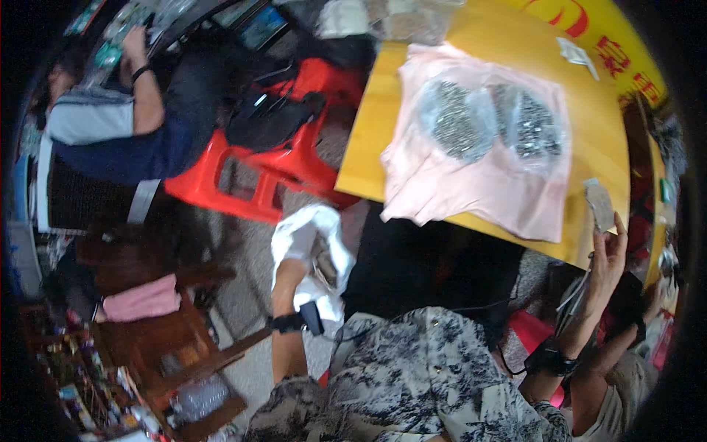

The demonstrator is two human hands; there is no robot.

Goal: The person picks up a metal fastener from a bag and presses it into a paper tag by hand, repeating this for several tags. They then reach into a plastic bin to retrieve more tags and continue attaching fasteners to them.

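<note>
My left hand [292,274] reaches down into the mouth of a white plastic bag [335,239], left of the table. The bag hides its fingers. At the table's right edge, my right hand [610,254] has its thumb and fingers at the lower end of a flat grey-brown strip [600,206], which it appears to pinch. A pale pink cloth [479,195] lies spread on the yellow table [372,158]. On it rest two clear plastic bags: the left bag [456,121] holds many small silvery metal pieces, and the right bag [532,125] holds darker, shiny ones.
Red plastic stools [213,184] stand left of the table. A person [103,118] sits at the far left, and another person's arm [611,353] is close by my right forearm. A wooden chair with a pink cloth [143,298] stands at the lower left. Clear bags [412,20] lie at the table's far edge.
</note>
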